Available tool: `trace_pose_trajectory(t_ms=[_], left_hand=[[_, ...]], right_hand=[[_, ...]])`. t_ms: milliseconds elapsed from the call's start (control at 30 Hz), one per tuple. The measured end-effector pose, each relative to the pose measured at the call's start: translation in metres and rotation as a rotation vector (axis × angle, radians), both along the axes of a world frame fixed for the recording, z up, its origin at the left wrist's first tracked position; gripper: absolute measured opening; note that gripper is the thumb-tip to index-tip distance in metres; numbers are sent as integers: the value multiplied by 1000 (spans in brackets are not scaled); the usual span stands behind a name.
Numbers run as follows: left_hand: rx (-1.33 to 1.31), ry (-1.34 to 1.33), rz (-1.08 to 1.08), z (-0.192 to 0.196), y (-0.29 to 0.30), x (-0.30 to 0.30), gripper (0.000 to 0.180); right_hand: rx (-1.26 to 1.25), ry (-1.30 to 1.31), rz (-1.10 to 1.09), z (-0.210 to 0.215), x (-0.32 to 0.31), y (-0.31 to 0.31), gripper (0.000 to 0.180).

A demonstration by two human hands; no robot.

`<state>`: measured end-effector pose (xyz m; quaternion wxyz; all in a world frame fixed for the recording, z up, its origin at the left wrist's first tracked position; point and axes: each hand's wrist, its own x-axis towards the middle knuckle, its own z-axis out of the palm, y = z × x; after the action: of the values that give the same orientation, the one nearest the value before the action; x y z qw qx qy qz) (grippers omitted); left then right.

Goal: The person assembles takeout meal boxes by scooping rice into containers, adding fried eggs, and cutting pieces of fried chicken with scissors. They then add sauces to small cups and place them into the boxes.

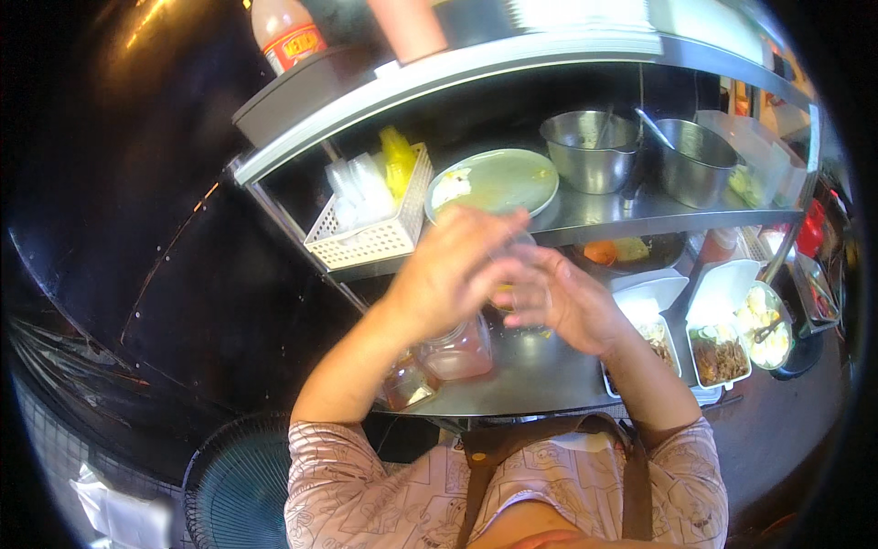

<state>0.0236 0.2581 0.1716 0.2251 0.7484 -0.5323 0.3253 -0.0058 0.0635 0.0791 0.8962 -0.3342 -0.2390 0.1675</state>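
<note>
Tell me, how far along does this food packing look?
Looks partway. Done: the white takeaway boxes on the right already hold food. In hand: the left hand and right hand meet over the steel counter, working something too blurred to name. Left, probably: the boxes stand open, and the pale plate on the shelf still carries a little food.

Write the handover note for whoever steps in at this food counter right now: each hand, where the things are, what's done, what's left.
Left hand: raised over the steel counter, fingers curled; whether it holds anything is hidden.
Right hand: close against the left, fingers spread; something small and yellowish shows between the hands, too blurred to name.
Below the hands: clear jar of reddish sauce.
Shelf above: green plate, white basket, two steel bowls.
Right: white takeaway boxes already filled, lids open.
Left to do: probably closing the boxes.
</note>
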Motion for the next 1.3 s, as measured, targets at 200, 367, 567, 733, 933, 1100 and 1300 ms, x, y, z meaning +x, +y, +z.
trace_pose_trajectory(t_ms=[200, 367, 567, 733, 933, 1100, 1300], left_hand=[[54, 57, -165, 4, -53, -30, 51], [-535, 51, 76, 117, -75, 73, 57], [-580, 252, 345, 242, -92, 149, 111], [-825, 318, 128, 227, -118, 100, 73], [-556, 299, 98, 198, -90, 2, 58], [-332, 344, 354, 88, -83, -56, 71], [-7, 68, 494, -20, -69, -88, 87]], right_hand=[[-124, 13, -32, -7, -42, -49, 43], [-798, -140, -251, -15, -77, -107, 48], [-1105, -393, -59, -25, -135, -152, 59], [-1130, -416, 72, -23, -146, -191, 57], [-959, -385, 344, -23, -138, -209, 54], [-884, -17, 152, -4, -107, -213, 52], [-776, 66, -7, 7, -73, -197, 50]])
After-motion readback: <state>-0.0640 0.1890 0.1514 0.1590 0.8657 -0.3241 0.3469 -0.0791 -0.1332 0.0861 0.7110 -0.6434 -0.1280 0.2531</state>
